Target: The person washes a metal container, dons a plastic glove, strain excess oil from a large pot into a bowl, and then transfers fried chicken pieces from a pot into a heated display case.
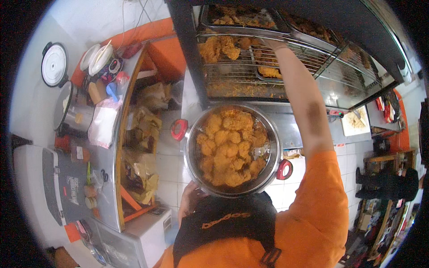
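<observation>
A large round steel pot (189,164) with red side handles stands before me, holding many pieces of fried chicken (231,144). My left hand (195,192) is at the pot's lower left side, against its outer wall; most of the fingers are hidden by the pot. Beyond the pot, my right arm reaches into a display warmer with wire shelves (231,68). My right hand (273,43) is blurred at the upper wire shelf, near fried chicken pieces (219,48) and a tray with more chicken (268,72); what its fingers do is unclear.
The warmer's dark frame (191,50) rises close to the pot. To the left runs a metal counter (115,167) with scissors, a blue scoop and white paper sheets. A white cutting board (356,129) with crumbs lies at right. A person in dark clothes (388,184) stands far right.
</observation>
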A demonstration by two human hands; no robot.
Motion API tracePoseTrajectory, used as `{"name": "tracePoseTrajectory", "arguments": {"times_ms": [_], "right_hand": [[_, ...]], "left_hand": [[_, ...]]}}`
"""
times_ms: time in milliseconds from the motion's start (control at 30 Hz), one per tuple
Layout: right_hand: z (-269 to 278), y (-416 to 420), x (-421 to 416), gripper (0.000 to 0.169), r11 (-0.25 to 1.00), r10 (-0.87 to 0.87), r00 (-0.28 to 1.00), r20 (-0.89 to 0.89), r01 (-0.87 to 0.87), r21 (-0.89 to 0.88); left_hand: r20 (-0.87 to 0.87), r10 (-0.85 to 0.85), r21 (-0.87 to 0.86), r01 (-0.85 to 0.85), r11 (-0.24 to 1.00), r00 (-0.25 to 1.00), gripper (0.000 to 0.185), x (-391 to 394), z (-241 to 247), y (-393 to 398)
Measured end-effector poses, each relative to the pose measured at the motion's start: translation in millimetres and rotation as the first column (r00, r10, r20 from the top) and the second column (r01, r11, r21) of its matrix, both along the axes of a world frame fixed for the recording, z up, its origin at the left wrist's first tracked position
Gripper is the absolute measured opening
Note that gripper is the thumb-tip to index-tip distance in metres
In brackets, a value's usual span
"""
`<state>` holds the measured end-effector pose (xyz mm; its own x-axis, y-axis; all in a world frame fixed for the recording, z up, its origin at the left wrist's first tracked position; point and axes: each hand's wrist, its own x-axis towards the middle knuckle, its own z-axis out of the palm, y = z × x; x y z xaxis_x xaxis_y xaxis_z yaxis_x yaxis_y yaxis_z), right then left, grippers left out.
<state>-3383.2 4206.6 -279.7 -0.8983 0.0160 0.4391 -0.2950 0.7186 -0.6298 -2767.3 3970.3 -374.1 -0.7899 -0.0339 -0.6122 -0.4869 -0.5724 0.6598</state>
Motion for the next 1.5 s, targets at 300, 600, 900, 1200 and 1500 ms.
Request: {"name": "tracePoseTrajectory", "arguments": {"times_ms": [300,600,900,1200,1500], "right_hand": [[98,-9,240,0.030,0.880,0.331,0.903,-0.274,-0.191,0.435],[-52,-35,317,0.030,0.417,0.584,0.749,0.312,-0.607,0.676],[-7,-50,318,0.041,0.256,0.471,0.693,0.545,-0.699,0.668],[-10,-117,325,0.052,0.724,0.303,0.551,0.777,-0.664,0.188],[-4,-123,343,0.052,0.726,0.343,0.543,0.766,-0.671,0.151]], "left_hand": [[-0.005,-0.033,0.009,0.033,0.999,0.999,0.067,3,8,-4],[-0.002,-0.110,0.011,0.110,0.994,0.994,0.066,-6,-3,-13],[-0.006,0.001,0.005,-0.001,1.000,1.000,0.058,-7,14,-4],[-0.017,-0.027,0.007,0.027,1.000,0.999,0.058,0,-3,-10],[0.009,-0.049,0.010,0.049,0.999,0.999,0.063,-3,-3,-9]]}}
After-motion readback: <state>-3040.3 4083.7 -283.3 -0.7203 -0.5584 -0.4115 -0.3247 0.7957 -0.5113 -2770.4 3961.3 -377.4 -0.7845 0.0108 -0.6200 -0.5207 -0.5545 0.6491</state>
